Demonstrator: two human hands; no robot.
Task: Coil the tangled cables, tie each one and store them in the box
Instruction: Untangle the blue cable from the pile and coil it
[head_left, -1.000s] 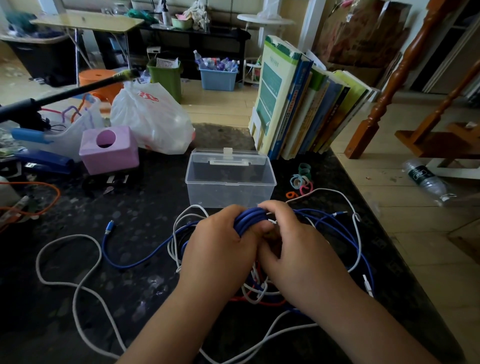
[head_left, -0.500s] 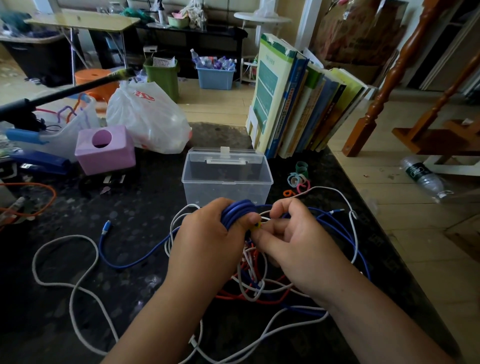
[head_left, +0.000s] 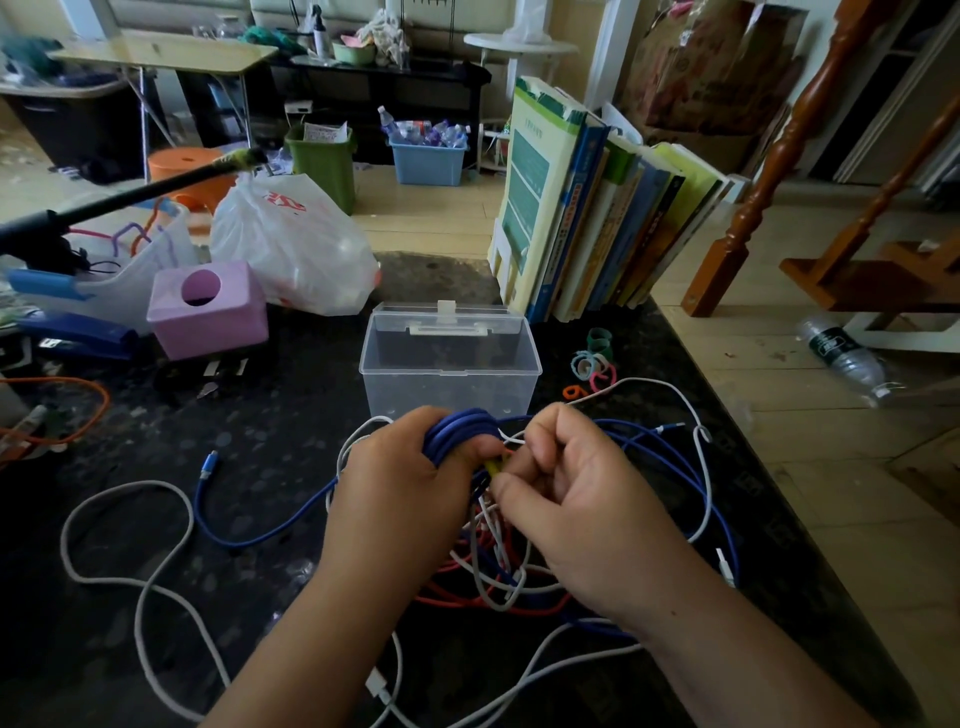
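Left hand (head_left: 400, 488) wrapped tight round blue cable coil (head_left: 457, 431). Right hand (head_left: 566, 483) pinching small yellow tie (head_left: 496, 464) beside it. Clear box (head_left: 449, 364) just behind, on dark surface (head_left: 249, 431).

light: daylight from rear, foreground dim | focus: sharp | edges: wide-angle bowing

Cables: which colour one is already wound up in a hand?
The blue cable. The left hand grips its coils, while the white cable and red cable lie loose on the table.
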